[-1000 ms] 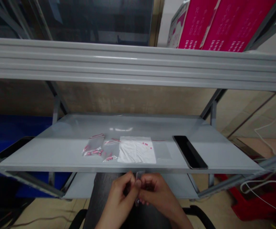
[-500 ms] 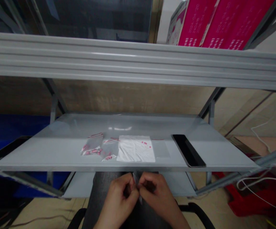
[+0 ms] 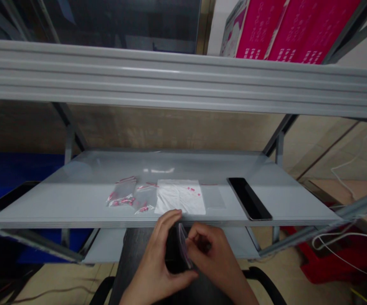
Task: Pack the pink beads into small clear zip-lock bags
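Near the bottom middle of the frame, the right hand (image 3: 213, 250) pinches a small clear bag (image 3: 182, 242) between its thumb and finger. The left hand (image 3: 154, 266) is wide open beside it, curved like a letter C; I can't tell if it touches the bag. Behind them, in the middle of the frame, a gray surface (image 3: 72, 198) has two zip bags (image 3: 124, 194) with pink bits inside, lying side by side left of center. Next comes a white sheet (image 3: 177, 200) with tiny pink dots (image 3: 192, 189) on it, then a flat see-through bag (image 3: 213, 198). Right of that lies a black phone (image 3: 249, 198), tilted.
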The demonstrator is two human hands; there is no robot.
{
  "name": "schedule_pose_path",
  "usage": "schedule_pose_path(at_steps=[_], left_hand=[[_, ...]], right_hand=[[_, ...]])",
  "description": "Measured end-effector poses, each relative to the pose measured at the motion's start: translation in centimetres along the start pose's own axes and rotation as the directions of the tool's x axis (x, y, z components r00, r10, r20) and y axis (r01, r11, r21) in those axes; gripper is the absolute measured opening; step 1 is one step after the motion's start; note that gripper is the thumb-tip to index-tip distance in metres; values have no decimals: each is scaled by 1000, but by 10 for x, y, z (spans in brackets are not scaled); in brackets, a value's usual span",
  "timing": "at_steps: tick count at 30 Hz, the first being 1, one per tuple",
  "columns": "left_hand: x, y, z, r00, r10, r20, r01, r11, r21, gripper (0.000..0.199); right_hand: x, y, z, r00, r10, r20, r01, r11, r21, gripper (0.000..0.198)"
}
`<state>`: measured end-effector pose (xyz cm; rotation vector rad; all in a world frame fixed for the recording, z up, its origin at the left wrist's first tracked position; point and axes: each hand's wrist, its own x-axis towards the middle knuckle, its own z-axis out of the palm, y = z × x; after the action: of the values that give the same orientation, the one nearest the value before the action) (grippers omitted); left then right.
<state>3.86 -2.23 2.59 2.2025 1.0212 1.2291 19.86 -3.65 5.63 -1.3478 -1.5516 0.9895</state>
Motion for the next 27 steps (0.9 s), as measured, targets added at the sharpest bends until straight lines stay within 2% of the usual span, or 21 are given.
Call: schedule_pose_path(at_steps=[1,4,9,11,13,15,16,19,24,27], left_hand=[[-1,-2,1,1000,7,19,-7,1000,15,76],[-1,-4,5,1000,24,-15,-23,999,25,60],[2,0,6,998,-14,-58,8,995,-98,50],[2,-1,6,996,-57,-68,46,986,-161,51],[2,-5,5,991,-128,-39,113,958,-264,51],[1,-10,4,976,-209,58,214,885,-414,50],[0,-12,4,964,-238,122,267,831,-488,49],[-2,-16,7,921,-261,289,389,656,-647,52],[-2,-17,16,871,-335,358,475,395,-786,51],[-2,-17,21,853,-378,360,483,312,-818,53]], right_hand=[[0,0,-1,1000,9,0,-9,1000,-6,11],[0,0,-2,999,3,-39,-7,996,-89,12],[-2,0,-6,997,-30,-76,14,979,-204,16],[-3,-1,-11,988,-123,-98,101,973,-206,16],[-6,-1,-19,959,-273,-75,254,947,-195,13],[-9,-1,-27,927,-372,38,373,908,-190,19],[-10,0,-30,916,-385,115,400,896,-193,23],[-10,2,-34,903,-324,283,389,895,-217,21],[-5,1,-28,927,-255,276,307,938,-162,20],[-4,0,-25,933,-252,258,290,949,-121,20]])
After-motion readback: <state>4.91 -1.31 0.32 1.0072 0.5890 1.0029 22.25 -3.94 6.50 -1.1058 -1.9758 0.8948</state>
